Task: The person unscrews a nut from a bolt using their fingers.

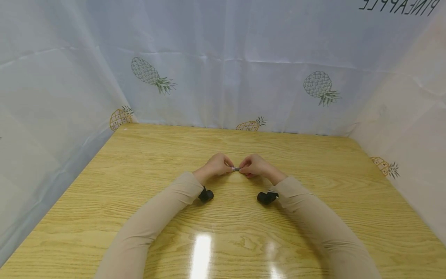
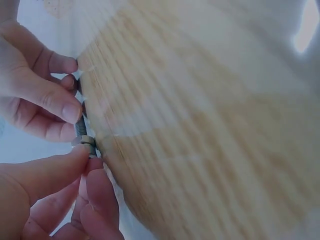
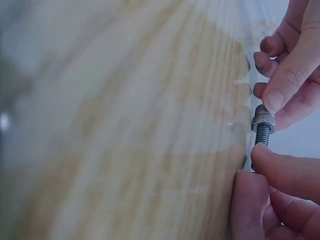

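Note:
Over the middle of the table, the left hand [image 1: 217,164] and right hand [image 1: 256,166] meet at a small metal bolt [image 1: 237,169]. In the right wrist view, the right thumb and fingers pinch one end of the threaded bolt [image 3: 262,134]. The left thumb and fingertips hold the hex nut [image 3: 264,119] on its other end, which has a domed top like a cap nut. A short stretch of bare thread shows between the hands. From the left wrist view, the same nut [image 2: 84,140] sits just above the left thumb tip. Fingers hide the bolt's far end.
A wood-grain table [image 1: 167,147] lies under both hands, with glare near its front. White curtain [image 1: 223,89] printed with pineapples encloses the back and sides. Black wrist devices [image 1: 267,197] stick out from both sleeves above the tabletop.

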A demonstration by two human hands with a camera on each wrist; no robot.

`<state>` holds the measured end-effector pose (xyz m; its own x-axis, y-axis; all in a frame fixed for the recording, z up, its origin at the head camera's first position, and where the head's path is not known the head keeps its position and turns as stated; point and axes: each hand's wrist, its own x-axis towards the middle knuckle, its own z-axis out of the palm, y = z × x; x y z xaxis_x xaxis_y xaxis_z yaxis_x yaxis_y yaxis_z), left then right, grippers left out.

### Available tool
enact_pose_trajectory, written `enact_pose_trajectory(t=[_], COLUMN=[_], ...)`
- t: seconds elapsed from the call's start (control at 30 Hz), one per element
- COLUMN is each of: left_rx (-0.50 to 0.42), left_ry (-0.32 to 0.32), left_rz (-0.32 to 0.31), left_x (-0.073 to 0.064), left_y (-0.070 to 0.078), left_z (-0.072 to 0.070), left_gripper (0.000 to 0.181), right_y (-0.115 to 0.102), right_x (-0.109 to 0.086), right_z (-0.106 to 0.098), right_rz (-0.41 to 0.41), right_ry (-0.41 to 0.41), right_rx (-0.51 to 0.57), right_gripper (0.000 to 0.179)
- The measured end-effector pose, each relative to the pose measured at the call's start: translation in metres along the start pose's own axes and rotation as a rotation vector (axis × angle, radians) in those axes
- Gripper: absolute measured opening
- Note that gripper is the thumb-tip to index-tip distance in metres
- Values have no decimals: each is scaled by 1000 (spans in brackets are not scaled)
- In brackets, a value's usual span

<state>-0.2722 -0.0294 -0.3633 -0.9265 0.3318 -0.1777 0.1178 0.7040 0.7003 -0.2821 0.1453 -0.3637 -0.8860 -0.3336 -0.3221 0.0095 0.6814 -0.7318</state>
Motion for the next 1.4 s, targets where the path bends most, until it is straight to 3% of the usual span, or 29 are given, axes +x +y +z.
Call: enact_pose_trajectory(t=[0.47, 0.63, 0.87, 1.1, 1.4], left_rx=[50, 8, -132, -180, -258], left_ry=[36, 42, 6, 23, 56], left_rz=[52, 81, 78, 107, 100], left_x=[-4, -7, -10, -16, -23], left_y=[4, 4, 2, 2, 0], left_z=[-5, -9, -13, -20, -23], left_gripper=[20, 20, 23, 24, 27], right_y=[-1, -5, -10, -16, -22], right_x=[-2, -5, -12, -22, -31], right_z=[-4, -8, -11, -13, -10], right_rz=[-47, -68, -50, -55, -83], right_ry=[26, 32, 19, 37, 68], right_rx=[-50, -45, 29, 75, 121], right_gripper=[19, 21, 23, 26, 24])
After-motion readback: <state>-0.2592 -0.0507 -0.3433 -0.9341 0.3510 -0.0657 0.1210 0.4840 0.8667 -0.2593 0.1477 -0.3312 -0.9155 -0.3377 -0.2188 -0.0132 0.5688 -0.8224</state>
